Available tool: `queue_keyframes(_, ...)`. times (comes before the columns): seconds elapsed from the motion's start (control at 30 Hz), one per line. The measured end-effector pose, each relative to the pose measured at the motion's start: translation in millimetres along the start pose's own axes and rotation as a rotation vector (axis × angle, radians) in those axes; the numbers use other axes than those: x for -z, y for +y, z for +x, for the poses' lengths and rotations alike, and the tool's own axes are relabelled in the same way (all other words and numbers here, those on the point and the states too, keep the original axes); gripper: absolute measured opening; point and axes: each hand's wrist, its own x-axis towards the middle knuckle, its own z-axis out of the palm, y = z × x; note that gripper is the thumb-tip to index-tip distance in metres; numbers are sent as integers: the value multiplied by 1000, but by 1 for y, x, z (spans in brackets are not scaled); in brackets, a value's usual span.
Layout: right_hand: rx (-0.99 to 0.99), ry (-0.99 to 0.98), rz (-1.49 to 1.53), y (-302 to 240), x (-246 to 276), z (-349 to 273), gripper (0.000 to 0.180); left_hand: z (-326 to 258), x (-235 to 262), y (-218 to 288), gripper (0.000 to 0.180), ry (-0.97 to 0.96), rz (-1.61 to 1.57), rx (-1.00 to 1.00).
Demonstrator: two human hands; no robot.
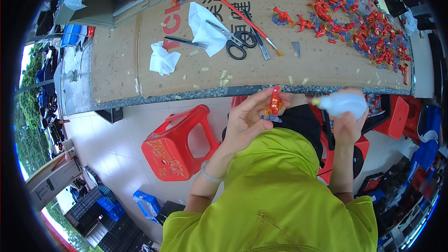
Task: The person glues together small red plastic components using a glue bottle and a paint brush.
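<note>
Just in front of the table's near edge, my left hand [245, 123] pinches a small red plastic figurine [275, 102] between its fingers. The figurine stands upright, with gold parts and a translucent bluish base. To the right, my right hand [347, 128] is wrapped round a white squeeze bottle [345, 104], held tilted on its side. Its yellowish nozzle points left toward the figurine, with a gap between them. The bottle and fingers are somewhat blurred.
On the cardboard-covered table [116, 60] lie scissors [236, 44], a red paintbrush [242, 16], tweezers [186, 42] and crumpled tissues [163, 59]. A heap of red figurines [373, 37] covers the right side. A red stool [170, 154] stands on the floor at left.
</note>
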Motion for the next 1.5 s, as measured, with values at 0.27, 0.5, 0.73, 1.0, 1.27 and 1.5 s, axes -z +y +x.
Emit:
queue_keyframes(0.27, -159, 84, 33, 43, 39, 46, 44, 0, 1, 0, 71, 40, -16, -27)
queue_keyframes(0.5, -88, 117, -218, 65, 48, 74, 40, 2, -4, -2, 74, 139, 10, -103)
queue_keyframes(0.73, 147, 301, -413, 60, 36, 65, 45, 1, -5, -3, 76, 175, 26, -89)
queue_keyframes(1.0, 243, 21, -361, 6, -37, -22, 45, 1, -11, -9, 70, 254, 506, -238)
queue_keyframes(1.27, -289, -142, 200, 13, -66, -20, 29, 0, -21, -11, 66, 364, 773, -267)
queue_keyframes(1.5, -292, -157, 203, 32, -50, -16, 21, -7, -5, 3, 52, 230, 504, -133)
